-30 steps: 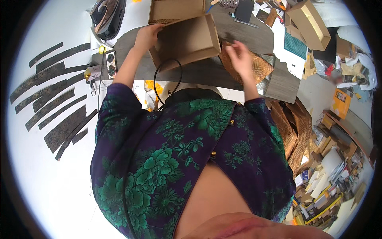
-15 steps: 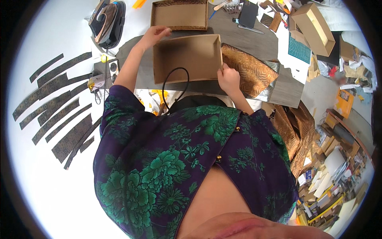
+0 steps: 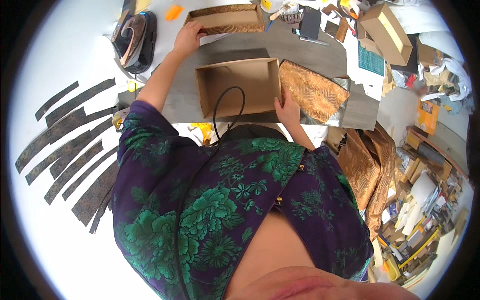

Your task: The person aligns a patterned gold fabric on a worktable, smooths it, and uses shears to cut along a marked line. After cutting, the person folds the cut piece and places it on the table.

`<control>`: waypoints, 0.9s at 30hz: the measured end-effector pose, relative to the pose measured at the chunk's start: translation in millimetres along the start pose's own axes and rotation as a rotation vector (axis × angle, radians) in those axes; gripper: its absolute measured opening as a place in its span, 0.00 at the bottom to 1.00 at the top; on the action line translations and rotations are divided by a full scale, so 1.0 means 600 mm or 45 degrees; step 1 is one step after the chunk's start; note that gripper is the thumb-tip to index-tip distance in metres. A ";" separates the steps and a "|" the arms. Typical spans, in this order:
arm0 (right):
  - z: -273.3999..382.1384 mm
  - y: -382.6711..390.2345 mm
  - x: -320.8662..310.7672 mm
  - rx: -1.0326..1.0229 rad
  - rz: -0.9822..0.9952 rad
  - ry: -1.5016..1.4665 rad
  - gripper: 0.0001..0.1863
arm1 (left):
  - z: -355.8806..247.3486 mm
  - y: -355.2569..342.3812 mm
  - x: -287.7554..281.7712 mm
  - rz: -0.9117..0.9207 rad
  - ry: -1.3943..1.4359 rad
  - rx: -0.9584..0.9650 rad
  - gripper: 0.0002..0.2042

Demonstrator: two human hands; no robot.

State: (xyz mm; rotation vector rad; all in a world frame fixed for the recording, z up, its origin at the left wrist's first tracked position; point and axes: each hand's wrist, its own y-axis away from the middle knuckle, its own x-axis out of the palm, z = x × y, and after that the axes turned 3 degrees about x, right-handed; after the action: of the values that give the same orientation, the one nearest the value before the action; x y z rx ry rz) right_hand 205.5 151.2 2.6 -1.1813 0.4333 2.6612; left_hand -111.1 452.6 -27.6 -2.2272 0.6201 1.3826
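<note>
An open, plain brown cardboard box (image 3: 239, 89) lies in front of me on the grey table. My right hand (image 3: 288, 109) grips the near part of its right wall. Farther off is a shallow box (image 3: 232, 28) with patterned brown-gold fabric on its sides and a bare brown inside. The fingers of my left hand (image 3: 188, 40) are closed on its near left corner. Right of the plain box, a piece of gold-brown patterned fabric (image 3: 314, 90) lies flat, partly beside my right hand. A black cable loop (image 3: 243, 102) hangs in front of the plain box.
An iron (image 3: 134, 40) stands at the far left. Several dark patterned strips (image 3: 60, 132) lie on the white surface at left. At the far right are a green cutting mat (image 3: 370, 61) and a tall cardboard box (image 3: 386, 35). Brown fabric (image 3: 367, 170) hangs past the table edge.
My left hand has moved away from the plain box and taken hold of the shallow box, which now sits slightly turned. The plain box appears a little nearer, with my right hand still on it.
</note>
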 end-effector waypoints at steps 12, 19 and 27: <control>0.117 -0.058 -0.064 -0.566 -0.158 -0.110 0.12 | -0.207 0.034 -0.314 -0.335 0.616 -0.388 0.08; 0.258 -0.166 -0.087 -0.397 0.091 -1.048 0.33 | -0.373 0.052 -0.345 -0.660 1.255 -0.376 0.07; 0.299 -0.171 -0.179 -0.076 0.460 -1.887 0.30 | -0.449 0.041 -0.369 -0.839 1.890 -0.455 0.07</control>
State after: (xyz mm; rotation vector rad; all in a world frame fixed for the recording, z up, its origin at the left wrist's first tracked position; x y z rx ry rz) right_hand 182.8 302.1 178.4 1.0496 0.2515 2.9253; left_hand -23.0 306.5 277.6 -3.0226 -0.0551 -0.6944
